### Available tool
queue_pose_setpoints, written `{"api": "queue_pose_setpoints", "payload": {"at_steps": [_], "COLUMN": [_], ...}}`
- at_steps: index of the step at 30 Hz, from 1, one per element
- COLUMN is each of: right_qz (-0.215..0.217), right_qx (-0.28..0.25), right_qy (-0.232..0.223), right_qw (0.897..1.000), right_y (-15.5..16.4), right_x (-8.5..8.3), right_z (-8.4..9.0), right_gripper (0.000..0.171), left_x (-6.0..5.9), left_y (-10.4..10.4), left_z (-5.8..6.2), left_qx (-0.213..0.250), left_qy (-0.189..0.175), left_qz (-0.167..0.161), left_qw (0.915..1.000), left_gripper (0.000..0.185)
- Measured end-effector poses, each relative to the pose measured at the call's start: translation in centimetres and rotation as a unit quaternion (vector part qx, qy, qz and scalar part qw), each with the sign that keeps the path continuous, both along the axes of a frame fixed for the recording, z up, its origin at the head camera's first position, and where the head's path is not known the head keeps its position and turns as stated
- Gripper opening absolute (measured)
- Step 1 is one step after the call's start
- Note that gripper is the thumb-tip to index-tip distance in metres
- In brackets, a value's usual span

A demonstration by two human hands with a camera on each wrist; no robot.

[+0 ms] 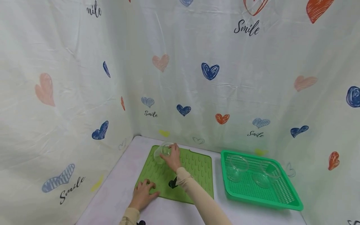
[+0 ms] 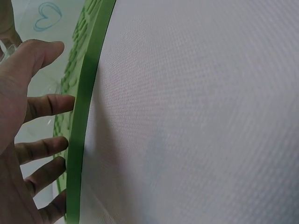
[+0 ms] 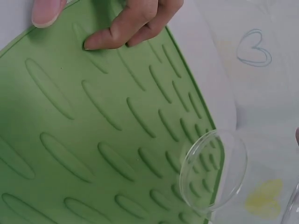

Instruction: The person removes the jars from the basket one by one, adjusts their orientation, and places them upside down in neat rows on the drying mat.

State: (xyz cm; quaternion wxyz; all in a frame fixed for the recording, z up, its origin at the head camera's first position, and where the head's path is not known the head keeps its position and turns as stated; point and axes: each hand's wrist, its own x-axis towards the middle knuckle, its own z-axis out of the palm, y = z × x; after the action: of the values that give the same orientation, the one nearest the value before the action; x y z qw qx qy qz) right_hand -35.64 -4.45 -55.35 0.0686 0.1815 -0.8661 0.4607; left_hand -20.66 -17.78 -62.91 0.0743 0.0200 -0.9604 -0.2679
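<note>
Over the far left corner of the green ridged mat [image 1: 194,175], my right hand [image 1: 172,157] pinches a clear bowl [image 1: 161,158] between thumb and fingers. In the right wrist view a round clear edge [image 3: 183,175] shows above the mat's corner, and only a sliver of that hand shows at the right border. My left hand [image 1: 142,193] rests at the mat's near left corner with its fingers spread. Seen from the left wrist, the fingertips of the left hand [image 2: 18,121] touch the mat's raised edge [image 2: 86,88].
On the right of the table stands a green perforated basket [image 1: 292,200] holding two clear bowls, one on the left [image 1: 234,175] and one on the right [image 1: 261,180]. A white curtain [image 1: 180,84] printed with hearts hangs behind and beside the white table [image 1: 108,200].
</note>
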Motion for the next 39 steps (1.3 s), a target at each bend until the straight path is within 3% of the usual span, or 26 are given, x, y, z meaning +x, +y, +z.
{"api": "queue_pose_setpoints", "payload": {"at_steps": [17,22,30,39], "right_qz": [0.008,0.009,0.038,0.04], "right_qx": [0.132,0.162,0.147,0.127], "right_qy": [0.058,0.052,0.002,-0.001], "right_qw": [0.989,0.985,0.988,0.991], "right_y": [-1.3,-1.5,-1.5,-1.8], "right_x": [-0.1,-0.1,-0.1,0.7], "right_z": [-0.5,-0.8,-1.4,-1.7], "right_gripper": [0.052,0.058,0.067,0.074], "left_x": [0.3,0.3,0.2,0.1], "left_y": [0.1,0.2,0.2,0.0], "left_z": [0.7,0.6,0.6,0.6], "left_qx": [0.009,0.008,0.001,0.001], "left_qy": [0.009,0.003,0.0,0.0], "left_qz": [-0.003,-0.001,0.003,0.005], "left_qw": [0.9999,1.0,1.0,1.0], "left_gripper": [0.032,0.031,0.03,0.031]}}
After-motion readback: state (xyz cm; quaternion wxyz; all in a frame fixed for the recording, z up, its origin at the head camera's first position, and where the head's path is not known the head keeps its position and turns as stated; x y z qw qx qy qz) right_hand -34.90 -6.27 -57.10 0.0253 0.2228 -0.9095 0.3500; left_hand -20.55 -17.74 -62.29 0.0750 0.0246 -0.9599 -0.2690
